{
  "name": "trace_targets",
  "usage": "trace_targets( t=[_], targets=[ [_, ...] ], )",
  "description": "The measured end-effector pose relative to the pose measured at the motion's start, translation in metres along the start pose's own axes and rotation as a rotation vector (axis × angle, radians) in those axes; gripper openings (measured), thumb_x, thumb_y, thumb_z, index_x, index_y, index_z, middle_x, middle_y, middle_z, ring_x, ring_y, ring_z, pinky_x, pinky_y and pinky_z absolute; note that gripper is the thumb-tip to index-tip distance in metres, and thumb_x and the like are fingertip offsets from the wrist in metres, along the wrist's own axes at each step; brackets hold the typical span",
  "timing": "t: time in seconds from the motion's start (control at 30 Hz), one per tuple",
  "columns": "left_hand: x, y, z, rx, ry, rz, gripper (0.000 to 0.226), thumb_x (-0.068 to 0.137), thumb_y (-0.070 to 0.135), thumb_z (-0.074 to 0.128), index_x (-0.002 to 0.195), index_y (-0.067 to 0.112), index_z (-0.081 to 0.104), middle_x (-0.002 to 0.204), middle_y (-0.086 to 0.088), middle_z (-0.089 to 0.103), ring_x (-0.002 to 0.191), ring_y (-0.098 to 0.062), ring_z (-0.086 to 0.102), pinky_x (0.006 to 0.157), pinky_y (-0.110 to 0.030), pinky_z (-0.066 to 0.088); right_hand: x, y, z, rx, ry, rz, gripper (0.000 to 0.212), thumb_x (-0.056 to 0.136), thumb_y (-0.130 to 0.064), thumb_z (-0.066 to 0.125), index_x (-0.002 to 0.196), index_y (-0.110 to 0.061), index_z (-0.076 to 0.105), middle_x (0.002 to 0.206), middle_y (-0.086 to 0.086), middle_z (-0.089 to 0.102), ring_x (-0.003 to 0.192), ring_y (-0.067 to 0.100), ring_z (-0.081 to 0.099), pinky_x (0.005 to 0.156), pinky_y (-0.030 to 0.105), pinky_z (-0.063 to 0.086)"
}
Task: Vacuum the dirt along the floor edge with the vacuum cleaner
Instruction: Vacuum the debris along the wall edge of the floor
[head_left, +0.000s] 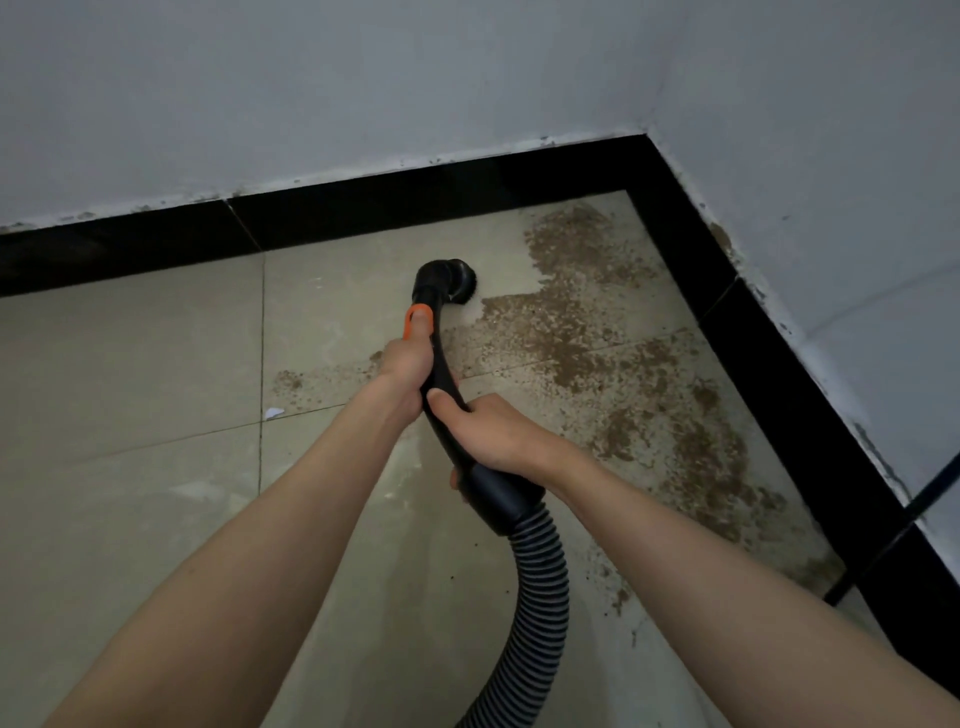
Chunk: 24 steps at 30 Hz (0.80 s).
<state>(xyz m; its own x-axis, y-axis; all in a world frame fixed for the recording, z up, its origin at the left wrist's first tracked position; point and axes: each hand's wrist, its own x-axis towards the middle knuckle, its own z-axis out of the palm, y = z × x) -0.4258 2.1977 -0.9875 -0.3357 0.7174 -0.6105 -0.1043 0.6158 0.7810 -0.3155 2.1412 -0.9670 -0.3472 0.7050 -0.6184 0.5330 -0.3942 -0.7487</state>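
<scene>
Nearest us, a ribbed grey hose curves up from the bottom edge of the frame across pale floor tiles and joins a black curved handle. We see both hands on that handle: the right hand wraps the lower part just above the hose cuff, fingers curled round it, while the left hand grips higher up, thumb lying along an orange tab. Both forearms reach in bare from the lower corners. Beyond the hands, the handle ends in a round black brush nozzle, set down on the tile near the back skirting. Brown dirt spreads just to the right of the nozzle — a broad speckled patch running along the right-hand floor edge, from the corner back toward us. A small white scrap lies on the tile left of the hands. Farthest off, black skirting lines two grey walls that meet at the corner.
</scene>
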Motion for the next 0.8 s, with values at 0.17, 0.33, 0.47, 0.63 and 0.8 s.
trace_targets(
  t=[0.17, 0.33, 0.47, 0.63, 0.8],
  targets=[
    [0.018, 0.002, -0.016, 0.030, 0.077, 0.023, 0.056, 0.096, 0.052, 0.044, 0.112, 0.000, 0.051, 0.079, -0.009, 0.054, 0.070, -0.027, 0.055, 0.073, -0.040, 0.050, 0.018, -0.007, 0.009, -0.024, -0.021, -0.067, 0.050, 0.096, -0.055, 0.040, 0.071, -0.014, 0.053, 0.069, 0.010, 0.063, 0.070, 0.032, 0.067, 0.075, 0.041, 0.057],
    [0.025, 0.003, -0.015, 0.075, 0.078, 0.038, 0.058, 0.096, 0.053, 0.042, 0.115, -0.001, 0.050, 0.083, -0.012, 0.054, 0.082, -0.030, 0.056, 0.083, -0.045, 0.051, 0.027, -0.004, 0.009, -0.014, -0.020, -0.075, 0.052, 0.095, -0.058, 0.039, 0.072, -0.014, 0.056, 0.070, 0.010, 0.064, 0.071, 0.031, 0.068, 0.076, 0.040, 0.056],
    [0.024, 0.008, 0.002, 0.087, 0.027, 0.057, 0.054, 0.096, 0.052, 0.042, 0.110, 0.001, 0.051, 0.077, -0.008, 0.053, 0.069, -0.024, 0.054, 0.074, -0.038, 0.050, 0.027, 0.003, -0.001, 0.031, 0.015, -0.048, 0.053, 0.094, -0.060, 0.040, 0.077, -0.013, 0.058, 0.071, 0.011, 0.066, 0.074, 0.032, 0.069, 0.080, 0.043, 0.057],
    [0.011, -0.001, 0.026, 0.093, -0.043, 0.052, 0.056, 0.096, 0.054, 0.040, 0.103, 0.000, 0.053, 0.074, -0.009, 0.053, 0.066, -0.026, 0.055, 0.067, -0.038, 0.052, 0.009, 0.022, -0.013, 0.037, 0.049, -0.022, 0.055, 0.095, -0.059, 0.039, 0.072, -0.013, 0.057, 0.067, 0.010, 0.065, 0.069, 0.032, 0.069, 0.075, 0.041, 0.057],
    [-0.002, -0.014, 0.028, 0.039, -0.083, 0.024, 0.048, 0.097, 0.052, 0.040, 0.085, 0.007, 0.050, 0.063, -0.007, 0.052, 0.049, -0.021, 0.052, 0.049, -0.029, 0.046, -0.005, 0.031, -0.013, 0.008, 0.042, -0.018, 0.055, 0.095, -0.058, 0.039, 0.069, -0.013, 0.055, 0.060, 0.008, 0.064, 0.068, 0.032, 0.070, 0.065, 0.036, 0.055]
  ],
)
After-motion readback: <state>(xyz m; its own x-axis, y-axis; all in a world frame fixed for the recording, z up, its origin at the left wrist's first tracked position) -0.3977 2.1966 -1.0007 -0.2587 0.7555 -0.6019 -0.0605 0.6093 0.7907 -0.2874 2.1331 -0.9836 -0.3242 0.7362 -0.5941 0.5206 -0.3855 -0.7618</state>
